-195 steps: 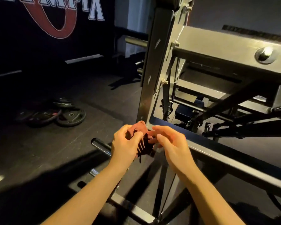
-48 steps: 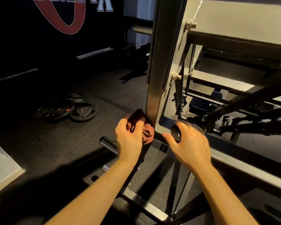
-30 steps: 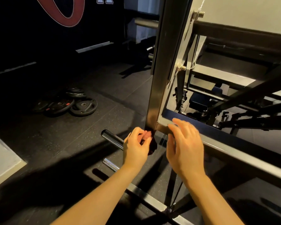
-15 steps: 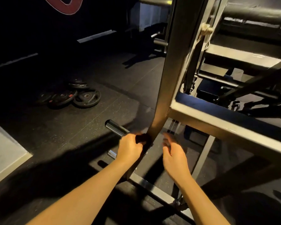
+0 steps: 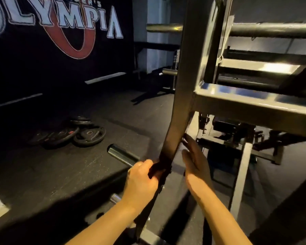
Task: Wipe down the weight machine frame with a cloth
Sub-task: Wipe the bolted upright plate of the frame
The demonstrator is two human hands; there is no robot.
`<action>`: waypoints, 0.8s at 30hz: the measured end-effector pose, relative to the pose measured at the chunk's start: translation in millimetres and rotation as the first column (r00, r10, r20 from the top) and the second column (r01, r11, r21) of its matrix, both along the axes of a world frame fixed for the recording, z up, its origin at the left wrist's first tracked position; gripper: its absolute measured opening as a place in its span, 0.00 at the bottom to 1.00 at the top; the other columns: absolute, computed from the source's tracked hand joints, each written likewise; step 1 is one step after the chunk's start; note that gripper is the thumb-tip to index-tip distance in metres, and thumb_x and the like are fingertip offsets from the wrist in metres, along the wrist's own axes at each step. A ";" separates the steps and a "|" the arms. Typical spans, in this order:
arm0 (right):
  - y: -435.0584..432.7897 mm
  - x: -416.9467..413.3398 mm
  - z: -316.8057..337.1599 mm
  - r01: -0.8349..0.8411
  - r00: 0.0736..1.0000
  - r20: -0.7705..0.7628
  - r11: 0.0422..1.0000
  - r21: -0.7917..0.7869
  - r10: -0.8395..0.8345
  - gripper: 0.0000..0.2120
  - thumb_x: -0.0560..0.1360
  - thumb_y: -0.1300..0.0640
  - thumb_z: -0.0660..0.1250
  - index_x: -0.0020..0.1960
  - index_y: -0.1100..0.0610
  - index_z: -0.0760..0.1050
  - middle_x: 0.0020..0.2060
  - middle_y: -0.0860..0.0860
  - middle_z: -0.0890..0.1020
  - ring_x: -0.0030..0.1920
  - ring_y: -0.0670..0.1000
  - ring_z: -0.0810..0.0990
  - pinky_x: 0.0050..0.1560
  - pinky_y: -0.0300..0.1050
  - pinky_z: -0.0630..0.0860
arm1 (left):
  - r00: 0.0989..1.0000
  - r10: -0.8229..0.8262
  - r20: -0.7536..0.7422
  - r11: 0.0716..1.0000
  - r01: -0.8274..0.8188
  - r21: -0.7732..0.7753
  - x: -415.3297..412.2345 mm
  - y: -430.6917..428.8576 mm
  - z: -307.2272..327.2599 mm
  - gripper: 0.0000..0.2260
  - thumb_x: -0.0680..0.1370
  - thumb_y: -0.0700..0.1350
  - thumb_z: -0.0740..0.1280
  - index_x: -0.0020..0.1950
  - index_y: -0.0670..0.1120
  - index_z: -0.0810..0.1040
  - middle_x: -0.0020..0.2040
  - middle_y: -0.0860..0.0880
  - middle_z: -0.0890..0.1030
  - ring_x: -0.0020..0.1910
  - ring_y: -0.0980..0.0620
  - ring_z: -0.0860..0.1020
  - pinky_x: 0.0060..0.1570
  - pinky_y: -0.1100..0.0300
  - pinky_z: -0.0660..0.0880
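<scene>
The weight machine frame's upright post (image 5: 185, 96) runs from top centre down toward the floor, with a horizontal beam (image 5: 254, 106) branching right. My left hand (image 5: 141, 181) grips a dark cloth (image 5: 160, 171), mostly in shadow, and presses it against the lower part of the post. On the post's right side my right hand (image 5: 194, 161) is held with fingers extended, the fingertips close to or touching the post's inner edge.
A chrome plate peg (image 5: 122, 154) sticks out left of the post near my left hand. Several weight plates (image 5: 74, 135) lie on the dark rubber floor to the left. A frame leg (image 5: 240, 177) and machine parts stand at right. A banner hangs on the far wall.
My left hand has slid the cloth down the post from the beam joint to its lower section. My right hand followed down beside the post. The view has tilted upward.
</scene>
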State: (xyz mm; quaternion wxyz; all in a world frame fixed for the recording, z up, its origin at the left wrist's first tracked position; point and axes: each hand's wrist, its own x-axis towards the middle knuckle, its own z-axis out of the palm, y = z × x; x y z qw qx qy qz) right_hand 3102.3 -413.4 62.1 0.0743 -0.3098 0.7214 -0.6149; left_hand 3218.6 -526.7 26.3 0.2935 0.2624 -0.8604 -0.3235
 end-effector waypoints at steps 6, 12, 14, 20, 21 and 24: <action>-6.9 -10.9 -2.5 -0.026 0.999 0.009 0.930 -0.366 0.031 0.16 0.84 0.58 0.61 0.71 0.50 0.68 0.49 0.31 0.82 0.52 0.28 0.78 0.53 0.26 0.71 | 0.839 -0.186 -0.512 0.960 0.044 -0.277 -25.9 -0.5 66.8 0.09 0.75 0.43 0.77 0.53 0.49 0.80 0.47 0.55 0.81 0.50 0.56 0.80 0.52 0.61 0.78; -12.5 -22.9 -25.5 -0.059 0.998 -0.041 0.851 -0.522 0.044 0.14 0.83 0.62 0.62 0.66 0.50 0.73 0.45 0.34 0.85 0.50 0.34 0.82 0.51 0.33 0.76 | 0.746 -0.205 -0.634 0.952 0.001 -0.307 -33.2 -6.7 17.0 0.13 0.76 0.46 0.76 0.60 0.46 0.82 0.53 0.51 0.83 0.56 0.55 0.80 0.58 0.62 0.77; -14.8 -23.6 -35.0 -0.080 0.996 -0.070 0.830 -0.552 0.049 0.14 0.83 0.64 0.61 0.65 0.50 0.73 0.45 0.35 0.84 0.47 0.32 0.82 0.46 0.28 0.76 | 0.748 -0.213 -0.629 0.943 -0.009 -0.331 -30.5 -12.7 -19.4 0.13 0.76 0.46 0.76 0.59 0.46 0.82 0.53 0.51 0.83 0.54 0.56 0.80 0.56 0.66 0.77; -23.4 -25.9 -106.7 -0.080 0.995 -0.088 0.832 -0.549 0.037 0.12 0.83 0.63 0.62 0.63 0.51 0.73 0.43 0.31 0.81 0.46 0.30 0.80 0.44 0.26 0.74 | 0.852 -0.144 -0.503 0.981 0.054 -0.189 -9.5 -24.9 -153.6 0.15 0.76 0.42 0.76 0.54 0.61 0.79 0.50 0.65 0.79 0.52 0.70 0.77 0.54 0.76 0.71; -25.0 -22.0 -123.8 -0.070 0.996 -0.080 0.861 -0.504 0.034 0.10 0.84 0.63 0.61 0.58 0.49 0.74 0.40 0.31 0.80 0.43 0.31 0.80 0.43 0.28 0.74 | 0.894 -0.119 -0.431 0.991 0.080 -0.108 -5.2 -25.3 -174.3 0.18 0.76 0.40 0.76 0.51 0.63 0.76 0.49 0.66 0.78 0.52 0.69 0.78 0.54 0.76 0.71; -26.8 -13.3 -181.3 -0.017 1.000 0.010 0.927 -0.374 0.022 0.13 0.83 0.68 0.61 0.50 0.50 0.73 0.32 0.34 0.80 0.36 0.34 0.79 0.41 0.28 0.73 | 0.993 -0.118 -0.008 0.993 0.118 0.031 9.0 -30.8 -215.6 0.13 0.80 0.45 0.72 0.48 0.63 0.74 0.48 0.64 0.77 0.49 0.64 0.78 0.54 0.69 0.75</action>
